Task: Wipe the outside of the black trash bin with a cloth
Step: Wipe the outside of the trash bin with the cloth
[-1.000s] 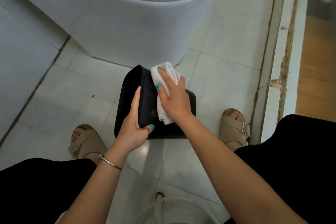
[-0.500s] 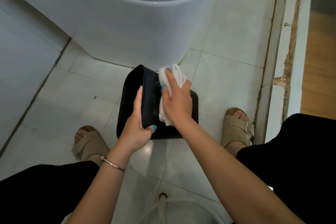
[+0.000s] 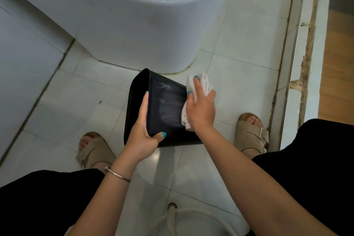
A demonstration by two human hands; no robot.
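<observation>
Right hand [image 3: 201, 109] pressing cloth [image 3: 206, 82] has slid toward bin [image 3: 168, 105] base; left hand [image 3: 145, 136] still grips rim.

Soft, even daylight, fairly dim. A pale glare patch lies on the floor tiles [image 3: 164, 157] near the person; the toilet [image 3: 134, 25] carries a faint sheen. Straight lines bow toward the frame edges, marking wide-angle distortion. The far right corner is blurred; shadows are weak.

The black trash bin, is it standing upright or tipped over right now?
Tipped. The black trash bin lies on its side, rim toward the left hand gripping it, while the right hand presses the white cloth on its side.
</observation>
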